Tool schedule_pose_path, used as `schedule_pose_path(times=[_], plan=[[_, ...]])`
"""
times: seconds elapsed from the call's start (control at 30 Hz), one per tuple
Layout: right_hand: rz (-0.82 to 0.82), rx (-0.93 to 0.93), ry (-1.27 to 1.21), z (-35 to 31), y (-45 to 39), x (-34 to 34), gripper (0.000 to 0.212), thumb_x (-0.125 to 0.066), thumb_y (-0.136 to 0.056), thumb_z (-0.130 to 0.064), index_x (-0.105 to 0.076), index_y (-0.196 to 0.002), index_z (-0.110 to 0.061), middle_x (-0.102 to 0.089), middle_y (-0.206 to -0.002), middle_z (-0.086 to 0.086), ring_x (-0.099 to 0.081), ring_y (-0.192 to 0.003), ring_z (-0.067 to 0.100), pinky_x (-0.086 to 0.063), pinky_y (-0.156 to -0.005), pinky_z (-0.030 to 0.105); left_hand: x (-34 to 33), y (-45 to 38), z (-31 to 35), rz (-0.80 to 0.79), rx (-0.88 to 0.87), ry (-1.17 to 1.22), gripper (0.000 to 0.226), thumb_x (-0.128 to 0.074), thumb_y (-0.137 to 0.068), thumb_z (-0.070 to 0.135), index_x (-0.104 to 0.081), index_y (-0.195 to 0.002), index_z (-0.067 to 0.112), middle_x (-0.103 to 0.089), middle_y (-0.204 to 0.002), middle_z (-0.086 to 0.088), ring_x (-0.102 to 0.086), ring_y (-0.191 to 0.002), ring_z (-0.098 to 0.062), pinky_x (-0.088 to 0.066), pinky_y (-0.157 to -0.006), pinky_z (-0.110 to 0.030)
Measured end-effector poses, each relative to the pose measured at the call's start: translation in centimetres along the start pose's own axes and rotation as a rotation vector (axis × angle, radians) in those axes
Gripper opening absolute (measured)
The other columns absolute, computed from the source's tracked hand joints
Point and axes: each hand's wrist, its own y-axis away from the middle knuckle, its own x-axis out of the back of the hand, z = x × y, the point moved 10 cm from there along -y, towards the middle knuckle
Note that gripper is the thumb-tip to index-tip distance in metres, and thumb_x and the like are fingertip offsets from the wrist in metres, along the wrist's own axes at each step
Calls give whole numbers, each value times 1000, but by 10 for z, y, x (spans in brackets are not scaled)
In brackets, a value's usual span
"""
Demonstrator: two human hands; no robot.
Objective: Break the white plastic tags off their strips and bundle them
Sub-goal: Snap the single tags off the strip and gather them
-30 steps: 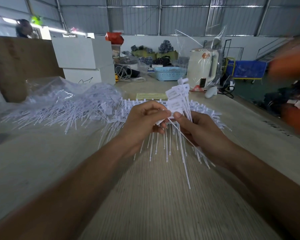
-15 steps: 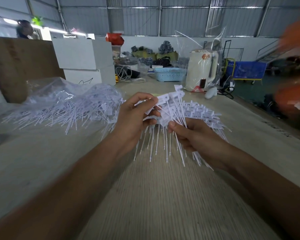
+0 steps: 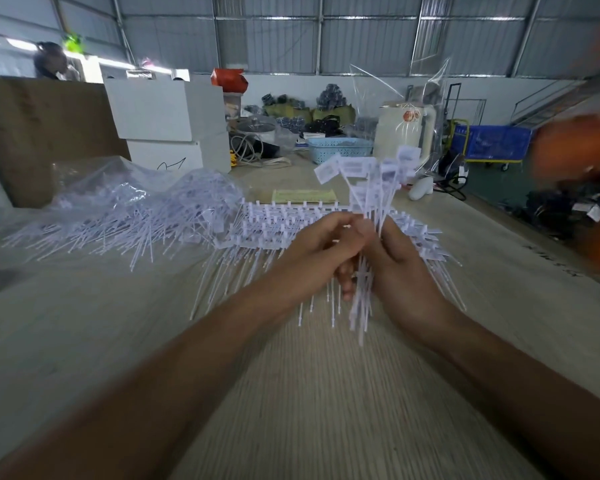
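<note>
White plastic tags (image 3: pixel 368 188), centre. Pale wood-grain striped table (image 3: pixel 326 393), lower frame. Light blue perforated basket (image 3: pixel 340 149), upper centre. Red bag (image 3: pixel 229 79). White boxes (image 3: pixel 167 112), upper left. Blue cart (image 3: pixel 492 143), right.

A pale wood-grain table (image 3: pixel 309 393) is stretching from the near edge toward the far wall. At far left a brown board (image 3: pixel 42 133) is leaning upright, with stacked white boxes (image 3: pixel 167 126) sitting just to its right. Corrugated metal sheeting (image 3: pixel 361 32) on steel framing is closing off the far side, and daylight is coming in at upper left. A light blue basket (image 3: pixel 340 148) is resting at the table's far end beside what is probably a cream appliance (image 3: pixel 406 129). A blue cart (image 3: pixel 492 142) is standing at far right.
</note>
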Motion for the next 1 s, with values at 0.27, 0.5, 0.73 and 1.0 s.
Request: schedule_pose_path(times=[0.27,0.5,0.73,1.0], plan=[[-172,-16,196,15,5,-32,26,-34,-108,-8,-57,-100,1,-65,-72,21,-67,-69,35,-58,-69,40,8,3,6,127,-32,-224,35,-54,-101,38,-65,-103,4,-72,-78,-8,-62,-42,-19,-46,-36,-25],[-310,-37,190,14,7,-39,19,-44,-103,3,-63,-105,5,-71,-83,18,-72,-78,30,-60,-78,33,7,9,26,115,-148,-188,37,-48,-104,36,-72,-85,16,-74,-85,-8,-60,-41,-19,-43,-31,-27],[-214,-107,161,23,13,-35,25,-39,-106,-15,-58,-92,-23,-66,-65,4,-54,-36,8,-50,-42,32,-5,5,24,-18,-109,-214,36,-48,-100,47,-70,-92,20,-75,-95,-6,-66,-54,-23,-47,-38,-39],[-276,-111,142,30,15,-39,33,-53,-91,5,-67,-72,-17,-67,-62,4,-67,-60,17,-54,-58,26,-9,3,8,-161,2,-399,62,-48,-94,52,-62,-109,-7,-71,-93,-25,-71,-64,-38,-57,-55,-57]])
